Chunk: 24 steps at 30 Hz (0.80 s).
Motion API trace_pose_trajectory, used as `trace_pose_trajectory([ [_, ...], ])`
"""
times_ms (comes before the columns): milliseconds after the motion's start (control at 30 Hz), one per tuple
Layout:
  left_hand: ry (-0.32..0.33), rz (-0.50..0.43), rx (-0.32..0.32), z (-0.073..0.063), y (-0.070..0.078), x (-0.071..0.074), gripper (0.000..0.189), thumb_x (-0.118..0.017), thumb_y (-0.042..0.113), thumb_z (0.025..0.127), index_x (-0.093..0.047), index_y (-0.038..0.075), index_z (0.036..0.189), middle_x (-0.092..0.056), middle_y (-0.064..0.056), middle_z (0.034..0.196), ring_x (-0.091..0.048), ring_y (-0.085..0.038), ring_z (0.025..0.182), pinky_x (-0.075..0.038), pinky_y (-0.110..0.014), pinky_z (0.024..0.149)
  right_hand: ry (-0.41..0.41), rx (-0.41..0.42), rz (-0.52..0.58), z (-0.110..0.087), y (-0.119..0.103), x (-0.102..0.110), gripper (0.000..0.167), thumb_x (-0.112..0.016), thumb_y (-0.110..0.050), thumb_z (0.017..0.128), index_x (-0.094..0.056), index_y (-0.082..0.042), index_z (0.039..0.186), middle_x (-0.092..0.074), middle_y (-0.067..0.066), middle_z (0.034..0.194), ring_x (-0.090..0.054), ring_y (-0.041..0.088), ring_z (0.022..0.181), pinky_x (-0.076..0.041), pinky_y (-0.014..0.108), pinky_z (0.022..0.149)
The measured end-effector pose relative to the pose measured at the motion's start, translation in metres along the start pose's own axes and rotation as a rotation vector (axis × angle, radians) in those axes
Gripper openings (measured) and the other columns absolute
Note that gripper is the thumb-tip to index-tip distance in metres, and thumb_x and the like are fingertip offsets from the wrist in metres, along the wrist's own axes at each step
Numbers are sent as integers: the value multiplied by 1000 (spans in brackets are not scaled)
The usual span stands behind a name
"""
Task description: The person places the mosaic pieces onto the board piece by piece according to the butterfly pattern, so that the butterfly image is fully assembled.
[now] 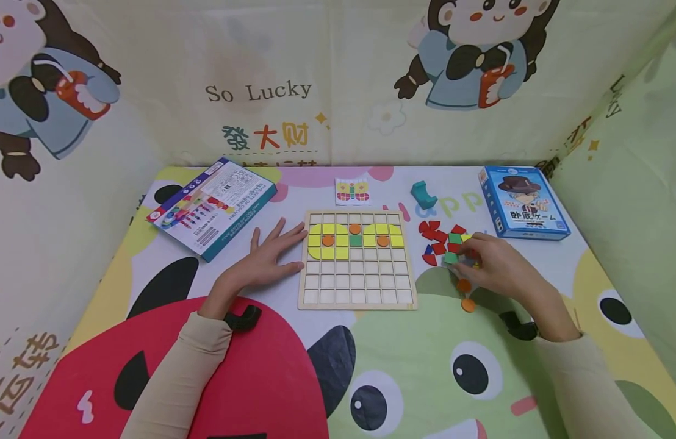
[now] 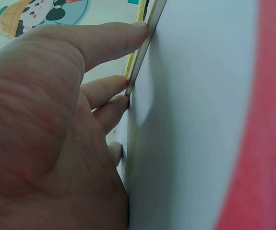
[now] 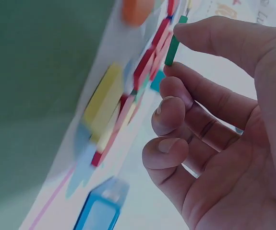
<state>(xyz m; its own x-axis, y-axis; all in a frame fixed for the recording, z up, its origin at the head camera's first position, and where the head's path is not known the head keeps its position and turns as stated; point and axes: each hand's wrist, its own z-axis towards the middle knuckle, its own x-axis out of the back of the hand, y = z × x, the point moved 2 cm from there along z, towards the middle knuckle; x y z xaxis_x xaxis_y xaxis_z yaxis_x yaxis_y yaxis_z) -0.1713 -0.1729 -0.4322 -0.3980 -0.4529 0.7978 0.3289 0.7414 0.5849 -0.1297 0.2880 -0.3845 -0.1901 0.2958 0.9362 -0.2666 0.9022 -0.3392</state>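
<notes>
A wooden grid board (image 1: pixel 360 306) lies mid-table, its upper rows holding yellow tiles (image 1: pixel 341 252), three orange discs (image 1: pixel 328 241) and one green square (image 1: pixel 355 241). At its left edge my left hand (image 1: pixel 263 259) rests, fingers stretched out and fingertips against the wooden rim, also seen in the left wrist view. Over the loose pieces on the right, my right hand (image 1: pixel 497 265) pinches a green square tile (image 3: pixel 176 43) between thumb and index finger, its other fingers curled. Around it lie red pieces (image 1: pixel 434 225), some yellow pieces (image 3: pixel 104 100) and two orange discs (image 1: pixel 468 305).
Behind the board lies a butterfly pattern card (image 1: pixel 352 192), with a teal curved piece (image 1: pixel 423 195) to its right. A flat game box (image 1: pixel 212 207) lies at the back left; a blue box (image 1: pixel 524 204) is at the back right. Printed cloth (image 1: pixel 349 73) hangs behind the table.
</notes>
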Motion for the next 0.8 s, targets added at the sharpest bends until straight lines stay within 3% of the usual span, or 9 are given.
trace_pose_trajectory([
  [300, -4, -8, 0, -2, 2, 2, 81, -70, 41, 98, -33, 23, 168, -22, -2, 179, 7, -36, 169, 21, -73, 124, -20, 54, -4, 23, -37, -12, 31, -83, -24, 91, -76, -7, 115, -72, 12, 111, -63, 24, 95, -62, 39, 80],
  [600, -8, -6, 6, -2, 2, 3, 82, -70, 41, 98, -32, 23, 168, -21, -2, 180, 7, -36, 169, 21, -74, 124, -2, 139, -4, 47, -80, -26, 35, -85, -29, 89, -77, -9, 116, -73, 7, 105, -63, 19, 90, -59, 31, 76],
  [800, -13, -11, 1, -1, 2, 2, 80, -69, 42, 99, -32, 22, 168, -21, -2, 180, 8, -36, 169, 21, -73, 124, -4, 160, 2, 62, -103, -37, 39, -85, -31, 88, -77, -9, 119, -72, 5, 110, -66, 19, 96, -65, 35, 83],
])
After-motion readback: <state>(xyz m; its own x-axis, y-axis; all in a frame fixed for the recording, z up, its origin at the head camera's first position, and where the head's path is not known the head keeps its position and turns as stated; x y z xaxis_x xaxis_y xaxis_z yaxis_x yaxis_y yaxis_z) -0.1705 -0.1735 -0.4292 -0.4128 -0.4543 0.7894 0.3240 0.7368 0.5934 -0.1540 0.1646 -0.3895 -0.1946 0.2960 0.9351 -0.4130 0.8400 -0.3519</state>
